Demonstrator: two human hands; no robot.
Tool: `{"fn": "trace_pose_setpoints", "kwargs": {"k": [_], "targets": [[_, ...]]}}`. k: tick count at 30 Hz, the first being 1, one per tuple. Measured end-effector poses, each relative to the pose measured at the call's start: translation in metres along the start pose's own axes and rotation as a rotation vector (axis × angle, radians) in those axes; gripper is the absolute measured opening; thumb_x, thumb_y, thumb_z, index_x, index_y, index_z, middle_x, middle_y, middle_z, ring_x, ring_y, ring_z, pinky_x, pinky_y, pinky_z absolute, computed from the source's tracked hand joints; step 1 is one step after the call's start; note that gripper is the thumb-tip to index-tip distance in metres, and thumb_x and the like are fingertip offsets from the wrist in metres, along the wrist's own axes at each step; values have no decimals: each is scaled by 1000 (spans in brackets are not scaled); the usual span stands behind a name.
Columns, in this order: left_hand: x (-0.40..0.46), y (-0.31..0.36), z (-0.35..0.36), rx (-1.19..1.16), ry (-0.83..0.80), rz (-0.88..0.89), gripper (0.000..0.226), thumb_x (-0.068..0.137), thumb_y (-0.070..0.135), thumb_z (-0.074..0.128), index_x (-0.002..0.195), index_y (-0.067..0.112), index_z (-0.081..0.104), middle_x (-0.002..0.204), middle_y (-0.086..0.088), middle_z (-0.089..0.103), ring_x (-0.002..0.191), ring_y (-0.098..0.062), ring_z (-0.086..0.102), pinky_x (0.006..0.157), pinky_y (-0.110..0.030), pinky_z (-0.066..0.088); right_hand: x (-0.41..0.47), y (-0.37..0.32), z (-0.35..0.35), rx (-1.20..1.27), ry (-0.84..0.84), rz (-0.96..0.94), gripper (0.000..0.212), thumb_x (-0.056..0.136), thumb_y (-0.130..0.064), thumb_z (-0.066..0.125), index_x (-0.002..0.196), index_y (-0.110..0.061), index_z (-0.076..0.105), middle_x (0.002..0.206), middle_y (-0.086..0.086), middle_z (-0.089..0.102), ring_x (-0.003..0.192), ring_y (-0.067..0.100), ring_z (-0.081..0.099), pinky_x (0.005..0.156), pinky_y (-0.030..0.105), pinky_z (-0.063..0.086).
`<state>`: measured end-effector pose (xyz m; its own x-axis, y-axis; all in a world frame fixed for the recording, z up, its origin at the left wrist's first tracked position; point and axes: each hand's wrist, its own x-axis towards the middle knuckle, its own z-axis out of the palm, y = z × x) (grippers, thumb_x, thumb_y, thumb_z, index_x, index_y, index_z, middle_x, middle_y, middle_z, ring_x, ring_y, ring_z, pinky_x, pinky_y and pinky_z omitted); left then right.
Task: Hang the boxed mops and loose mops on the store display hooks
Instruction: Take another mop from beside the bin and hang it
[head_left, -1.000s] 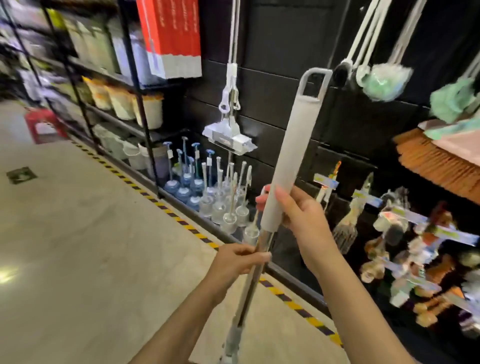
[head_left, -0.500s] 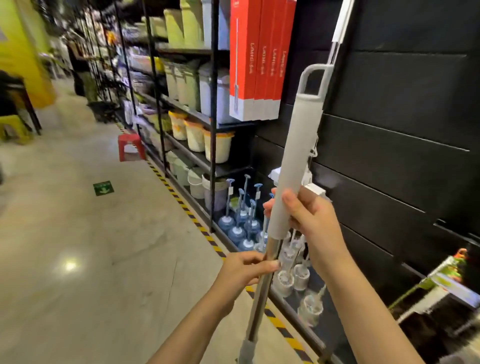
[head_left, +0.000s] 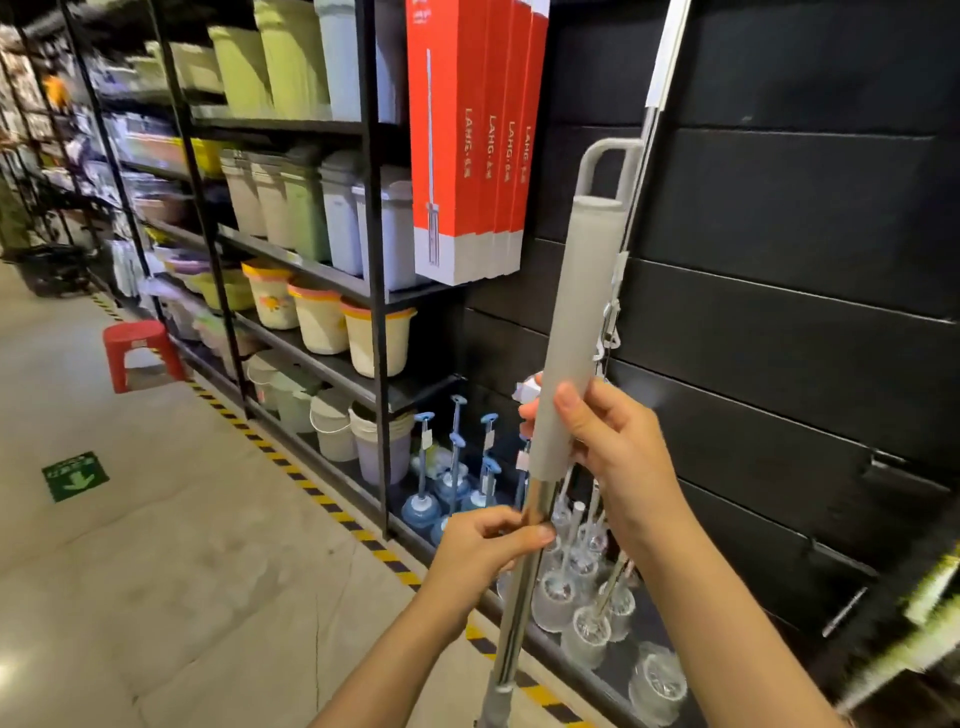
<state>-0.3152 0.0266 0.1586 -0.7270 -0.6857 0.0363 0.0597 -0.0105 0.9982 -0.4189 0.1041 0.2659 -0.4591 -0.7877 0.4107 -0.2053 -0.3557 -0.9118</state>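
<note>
The loose mop (head_left: 569, 332) is gripped by both the left hand (head_left: 485, 551) and the right hand (head_left: 618, 452); open floor (head_left: 156, 545) lies at nine o'clock, the black wall panel (head_left: 779, 312) at three.

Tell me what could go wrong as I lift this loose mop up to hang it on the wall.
The mop handle sits right against another mop already hanging, so its hang loop might snag or knock that one. Toilet brushes stand close beside the pole below your left hand; a swing could topple them. No free hook is clearly visible near the loop.
</note>
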Motion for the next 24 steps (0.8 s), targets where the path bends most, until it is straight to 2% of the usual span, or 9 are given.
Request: {"fn": "trace_pose_setpoints", "kwargs": {"k": [1, 3, 6, 10, 13, 17, 19, 22, 24], "targets": [[12, 3, -8, 22, -24, 6, 13, 76, 26, 74, 64, 25, 73, 69, -2, 59, 72, -14, 56, 71, -27, 46, 10, 2, 4, 2, 31, -1, 29, 78, -42, 61, 97, -22, 68, 90, 2, 76, 85, 20, 72, 76, 32, 59], [36, 6, -21, 52, -70, 6, 10, 76, 31, 74, 68, 27, 75, 71, 0, 62, 71, -11, 57, 68, -23, 46, 29, 7, 7, 27, 79, 7, 30, 75, -41, 63, 99, -24, 67, 92, -1, 76, 87, 18, 72, 73, 30, 59], [69, 8, -34, 39, -126, 34, 15, 78, 30, 73, 65, 24, 74, 53, 12, 52, 51, -3, 46, 53, -11, 37, 58, 16, 7, 35, 127, 12, 27, 78, -36, 62, 103, -27, 63, 92, -6, 76, 88, 15, 72, 66, 22, 57], [128, 7, -58, 56, -160, 25, 13, 76, 36, 73, 68, 26, 76, 64, 2, 57, 68, -9, 55, 71, -23, 47, 115, 41, 11, 43, 175, -2, 35, 78, -34, 63, 110, -23, 61, 92, -3, 75, 87, 14, 72, 66, 22, 56], [172, 12, -71, 51, -156, 11, 24, 66, 48, 74, 71, 25, 78, 69, -4, 56, 71, -15, 54, 74, -26, 47, 163, 61, 12, 34, 183, -33, 35, 75, -36, 64, 108, -23, 62, 88, -5, 75, 82, 11, 72, 64, 20, 55], [233, 24, -88, 57, -166, -5, 31, 61, 51, 74, 74, 23, 78, 75, 9, 74, 82, -7, 71, 84, -30, 56, 228, 79, 10, 29, 172, -76, 41, 75, -39, 63, 110, -19, 62, 89, 0, 75, 80, 15, 73, 66, 24, 57], [263, 32, -92, 81, -158, 19, 34, 63, 51, 73, 78, 21, 79, 78, 9, 74, 82, -6, 71, 75, -23, 56, 259, 84, 7, 35, 155, -93, 44, 76, -39, 61, 113, -16, 61, 92, 3, 73, 80, 16, 72, 66, 23, 57], [304, 40, -92, 57, -140, 61, 32, 66, 48, 74, 74, 17, 78, 71, 4, 70, 69, -5, 67, 62, -13, 51, 300, 90, -2, 42, 139, -116, 44, 77, -38, 60, 114, -14, 61, 90, 3, 71, 77, 14, 72, 64, 20, 55], [329, 42, -92, 50, -145, 77, 23, 74, 40, 75, 70, 17, 78, 64, 7, 66, 59, -2, 63, 54, -10, 47, 324, 96, -7, 37, 145, -133, 40, 77, -38, 60, 111, -17, 62, 88, 1, 72, 77, 14, 72, 64, 19, 55]]}}
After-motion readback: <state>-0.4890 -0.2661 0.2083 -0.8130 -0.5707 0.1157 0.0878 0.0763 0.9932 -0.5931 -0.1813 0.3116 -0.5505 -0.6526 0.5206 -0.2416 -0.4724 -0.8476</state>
